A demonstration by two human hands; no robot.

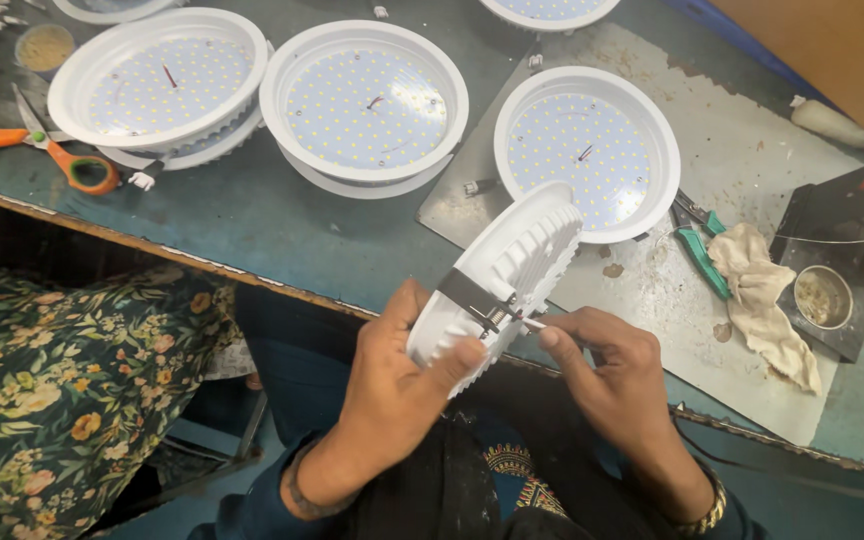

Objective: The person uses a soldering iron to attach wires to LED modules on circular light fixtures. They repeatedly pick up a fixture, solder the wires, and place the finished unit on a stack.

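My left hand [392, 385] grips a round white lamp housing [512, 265] tilted on edge, its ribbed back toward me, above the bench edge. A dark metal spring clip [470, 296] sits on its side. My right hand [607, 365] pinches thin wires [530, 321] coming out beside that clip. Three more white round lamps with dotted LED boards lie face up on the bench: one at the right [584, 150], one in the middle [364, 100], one at the left [162, 80].
Orange-handled scissors [72, 165] lie at the left. Green-handled pliers [700, 245], a crumpled cloth [762, 300] and a small metal cup [822, 297] lie on a metal sheet [752, 130] at the right. A floral fabric [62, 380] is at lower left.
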